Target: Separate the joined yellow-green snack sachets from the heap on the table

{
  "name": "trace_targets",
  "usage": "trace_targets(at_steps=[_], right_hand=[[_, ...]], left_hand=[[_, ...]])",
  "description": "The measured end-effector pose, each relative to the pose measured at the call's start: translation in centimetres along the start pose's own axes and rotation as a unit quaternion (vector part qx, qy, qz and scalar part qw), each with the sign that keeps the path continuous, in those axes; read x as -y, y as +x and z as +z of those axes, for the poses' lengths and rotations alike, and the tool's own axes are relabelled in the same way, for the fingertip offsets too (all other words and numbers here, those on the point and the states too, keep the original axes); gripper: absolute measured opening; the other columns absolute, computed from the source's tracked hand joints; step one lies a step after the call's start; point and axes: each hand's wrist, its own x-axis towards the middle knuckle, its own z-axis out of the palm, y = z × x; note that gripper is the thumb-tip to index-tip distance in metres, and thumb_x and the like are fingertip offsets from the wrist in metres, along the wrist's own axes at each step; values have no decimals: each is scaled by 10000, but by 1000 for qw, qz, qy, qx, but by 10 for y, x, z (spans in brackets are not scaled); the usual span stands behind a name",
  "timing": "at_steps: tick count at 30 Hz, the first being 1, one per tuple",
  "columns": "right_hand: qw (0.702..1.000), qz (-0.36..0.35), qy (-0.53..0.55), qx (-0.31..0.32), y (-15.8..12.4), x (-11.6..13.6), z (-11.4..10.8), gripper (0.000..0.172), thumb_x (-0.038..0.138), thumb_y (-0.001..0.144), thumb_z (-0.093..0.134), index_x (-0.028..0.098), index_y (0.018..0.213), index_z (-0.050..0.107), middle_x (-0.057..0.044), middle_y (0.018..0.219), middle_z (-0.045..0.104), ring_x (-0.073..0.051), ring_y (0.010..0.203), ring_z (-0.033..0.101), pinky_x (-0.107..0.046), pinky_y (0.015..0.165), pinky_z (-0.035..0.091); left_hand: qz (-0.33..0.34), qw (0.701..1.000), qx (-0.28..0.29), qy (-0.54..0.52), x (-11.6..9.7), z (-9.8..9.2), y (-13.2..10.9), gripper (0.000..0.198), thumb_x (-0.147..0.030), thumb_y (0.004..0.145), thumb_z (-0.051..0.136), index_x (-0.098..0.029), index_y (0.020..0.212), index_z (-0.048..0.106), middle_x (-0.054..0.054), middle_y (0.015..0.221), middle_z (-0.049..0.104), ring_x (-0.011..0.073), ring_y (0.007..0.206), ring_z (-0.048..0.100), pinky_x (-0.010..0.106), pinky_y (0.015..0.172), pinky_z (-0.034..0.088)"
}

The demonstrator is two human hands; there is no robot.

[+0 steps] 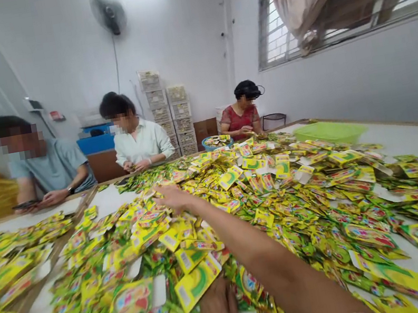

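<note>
A large heap of yellow and green sachets [263, 195] covers the white table [410, 139]. My right arm stretches far out over the heap. My right hand [173, 197] lies palm down on the sachets near the middle, fingers stretched out, nothing gripped. Close to me, at the bottom edge, my left hand [218, 312] rests flat on the sachets. Its fingertips reach under a yellow sachet [196, 282], so they are partly hidden.
Three other people sit along the far side, their hands at the pile's edge. A green tray [329, 132] stands at the back right and a blue bowl [217, 143] of sachets in front of the farthest person. Stacked crates [169, 112] line the back wall.
</note>
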Motion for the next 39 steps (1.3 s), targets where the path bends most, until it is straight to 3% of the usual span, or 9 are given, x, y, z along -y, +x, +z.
trace_targets(at_steps=[2, 7, 10, 14, 18, 22, 27, 33, 39], right_hand=[[997, 77, -9, 10, -29, 18, -7, 577, 519, 720, 583, 294, 1247, 514, -49, 1261, 529, -257, 810, 635, -428, 712, 509], [985, 79, -16, -152, -126, 45, -9, 339, 452, 763, 534, 211, 967, 658, -42, 917, 657, -135, 527, 583, -277, 528, 454], [987, 111, -24, -110, -187, 48, 19, 345, 493, 776, 508, 187, 682, 639, -9, 625, 613, -130, 494, 539, -251, 496, 404], [984, 161, 50, -65, -242, 40, 79, 340, 530, 672, 632, 194, 692, 587, 20, 590, 568, -131, 524, 523, -234, 470, 370], [944, 235, 221, -70, -252, 26, 115, 376, 529, 623, 676, 185, 684, 537, 51, 506, 495, -108, 442, 480, -228, 436, 352], [935, 217, 270, -76, -251, 19, 113, 363, 514, 649, 668, 177, 698, 542, 45, 554, 518, -103, 491, 490, -228, 483, 384], [946, 173, 259, -88, -258, 24, 115, 333, 501, 709, 615, 171, 747, 586, 1, 671, 596, -143, 624, 528, -260, 585, 423], [979, 155, 51, -120, -259, 25, 128, 303, 455, 701, 618, 193, 614, 493, 55, 499, 429, -103, 479, 373, -226, 452, 299], [982, 139, 81, -96, -262, 24, 126, 404, 450, 688, 640, 175, 979, 583, -25, 762, 632, -166, 668, 561, -273, 589, 452]], left_hand=[[-45, 996, -1, -73, 1, -13, -2, 219, -256, 833, 450, -183, 692, 601, 33, 650, 629, 169, 656, 588, 268, 619, 407], [-141, 947, -53, -285, 26, -62, -23, 264, -402, 716, 563, -151, 653, 618, -2, 569, 598, 142, 548, 517, 227, 531, 354], [-176, 920, -96, -338, 39, -89, -46, 314, -446, 660, 616, -132, 660, 630, -23, 527, 561, 107, 479, 452, 208, 484, 321], [-197, 902, -132, -360, 38, -111, -71, 344, -451, 622, 665, -113, 687, 647, -29, 507, 557, 90, 450, 431, 205, 471, 324], [-178, 858, -82, -475, 40, -114, -85, 411, -430, 641, 679, -101, 887, 658, 9, 623, 631, 124, 549, 537, 233, 554, 414], [-188, 795, -51, -575, 52, -102, -92, 451, -372, 612, 727, -120, 969, 615, 7, 649, 645, 133, 580, 578, 255, 594, 451], [-210, 809, -166, -523, 52, -89, -88, 317, -382, 542, 764, -141, 685, 616, -46, 518, 552, 82, 470, 477, 196, 472, 356], [-232, 751, -157, -597, 40, -95, -88, 324, -427, 590, 726, -143, 678, 597, -79, 471, 475, 21, 348, 263, 186, 360, 176], [-203, 794, -171, -547, 43, -93, -87, 295, -368, 571, 753, -145, 679, 593, -59, 482, 525, 49, 395, 397, 183, 411, 279]])
